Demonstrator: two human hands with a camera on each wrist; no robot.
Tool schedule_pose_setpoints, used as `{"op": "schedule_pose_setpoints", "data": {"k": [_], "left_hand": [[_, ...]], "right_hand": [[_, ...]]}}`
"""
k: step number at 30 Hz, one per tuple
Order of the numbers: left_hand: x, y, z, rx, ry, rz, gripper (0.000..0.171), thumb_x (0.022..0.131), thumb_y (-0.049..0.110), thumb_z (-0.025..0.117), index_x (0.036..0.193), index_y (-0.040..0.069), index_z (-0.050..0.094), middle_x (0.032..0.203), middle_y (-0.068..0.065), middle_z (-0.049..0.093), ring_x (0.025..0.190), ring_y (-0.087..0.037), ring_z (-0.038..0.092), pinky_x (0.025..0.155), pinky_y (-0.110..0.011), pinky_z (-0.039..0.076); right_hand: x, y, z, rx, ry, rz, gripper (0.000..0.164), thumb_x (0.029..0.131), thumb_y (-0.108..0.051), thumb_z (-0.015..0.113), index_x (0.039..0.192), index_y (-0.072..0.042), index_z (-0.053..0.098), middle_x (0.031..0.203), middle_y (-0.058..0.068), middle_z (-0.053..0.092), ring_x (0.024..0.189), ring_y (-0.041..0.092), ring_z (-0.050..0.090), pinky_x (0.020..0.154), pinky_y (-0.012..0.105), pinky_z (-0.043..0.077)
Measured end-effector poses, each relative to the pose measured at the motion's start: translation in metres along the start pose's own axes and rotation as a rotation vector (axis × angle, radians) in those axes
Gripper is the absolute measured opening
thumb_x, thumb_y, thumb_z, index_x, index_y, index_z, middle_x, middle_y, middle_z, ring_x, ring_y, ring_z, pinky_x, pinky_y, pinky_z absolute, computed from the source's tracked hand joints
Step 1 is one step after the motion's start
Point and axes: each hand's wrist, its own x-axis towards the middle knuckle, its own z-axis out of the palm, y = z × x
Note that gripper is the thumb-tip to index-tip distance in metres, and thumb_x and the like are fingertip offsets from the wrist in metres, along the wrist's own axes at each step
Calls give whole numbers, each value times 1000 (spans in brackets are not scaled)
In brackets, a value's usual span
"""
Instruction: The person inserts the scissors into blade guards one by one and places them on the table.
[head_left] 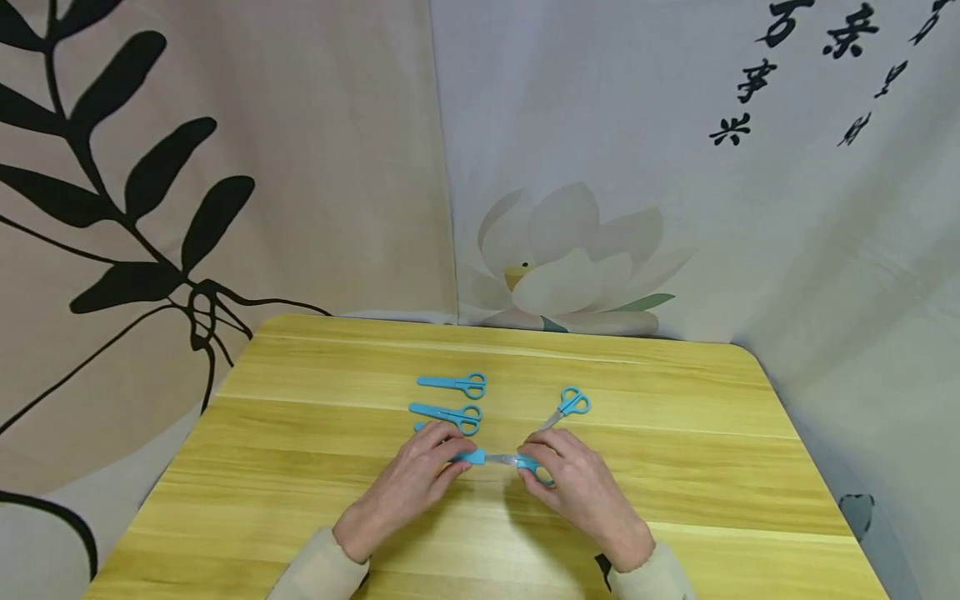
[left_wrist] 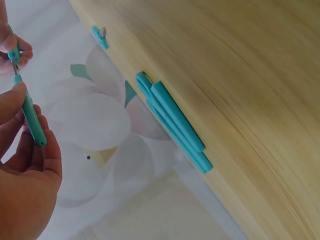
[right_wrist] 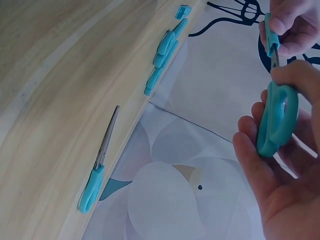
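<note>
Above the table, my left hand [head_left: 416, 471] pinches a blue blade cover [left_wrist: 32, 120] between thumb and fingers. Opposite it, my right hand [head_left: 573, 483] grips the blue handles of a pair of scissors [right_wrist: 274, 117]. The blade [head_left: 500, 459] bridges the two hands, its tip inside the cover's mouth and a length of metal still showing. Beyond my right hand lies another pair of scissors [head_left: 574, 401] with its blade bare. Two covered pairs, the far scissors [head_left: 450, 383] and the nearer scissors [head_left: 444, 415], lie beyond my left hand, which partly hides a blue piece [head_left: 419, 427].
The wooden table [head_left: 315, 383] has rounded far corners. Hanging right behind its far edge is a pale printed curtain [head_left: 345, 167] with leaves, a lotus and characters. A small blue piece [right_wrist: 183, 11] lies beyond the covered scissors in the right wrist view.
</note>
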Motion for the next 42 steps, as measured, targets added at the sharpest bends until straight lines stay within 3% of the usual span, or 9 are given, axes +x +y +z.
{"op": "schedule_pose_setpoints", "data": {"k": [15, 26, 42], "left_hand": [[2, 2, 2, 9, -10, -11, 18, 88, 12, 84, 105, 14, 77, 109, 3, 65, 99, -14, 61, 79, -31, 56], [2, 3, 1, -39, -14, -14, 22, 86, 10, 86, 105, 16, 77, 109, 5, 64, 96, -11, 60, 76, -26, 55], [4, 3, 1, -35, -18, -5, 21, 85, 11, 86, 104, 14, 78, 107, 4, 66, 96, -12, 61, 75, -25, 55]], "right_hand": [[1, -1, 0, -16, -9, 9, 26, 78, -9, 89, 100, -10, 76, 106, -1, 68, 96, 17, 67, 75, 28, 59], [3, -4, -2, -11, -41, 35, 23, 82, -12, 86, 102, -11, 76, 107, -3, 67, 98, 15, 66, 76, 25, 59], [6, -6, 1, -4, -11, -3, 29, 76, -9, 92, 100, -8, 75, 106, -1, 67, 96, 16, 66, 77, 27, 59]]}}
